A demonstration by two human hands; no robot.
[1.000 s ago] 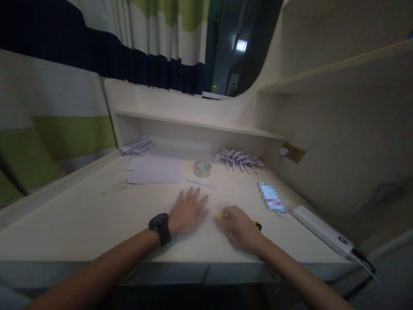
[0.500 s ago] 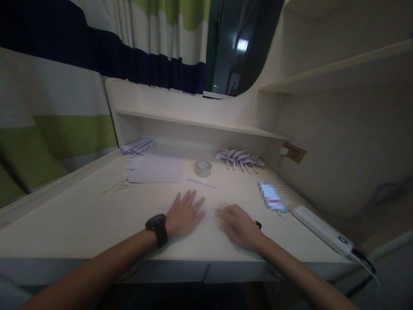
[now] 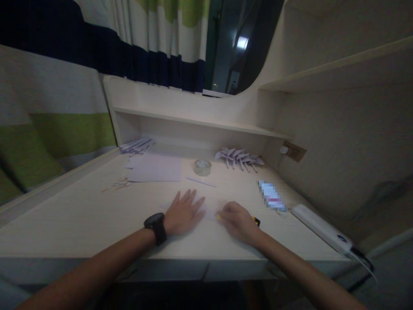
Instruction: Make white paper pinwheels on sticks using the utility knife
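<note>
My left hand lies flat with its fingers spread, pressing a small sheet of white paper onto the desk. A dark watch is on that wrist. To its right my right hand is closed around a slim yellow-and-black tool that looks like a utility knife. Its yellow front end shows at the fingertips beside the paper, while most of its body is hidden by the hand. Beyond both hands lie a thin white paper stick and a roll of clear tape.
Several paper pinwheels lie at the back right, and paper sticks at the back left. Paper sheets rest near thin strings. A phone and a white power strip are at the right.
My right hand was blurred by motion and now shows more sharply, nearly in the same spot. My left hand stays flat on the paper.
</note>
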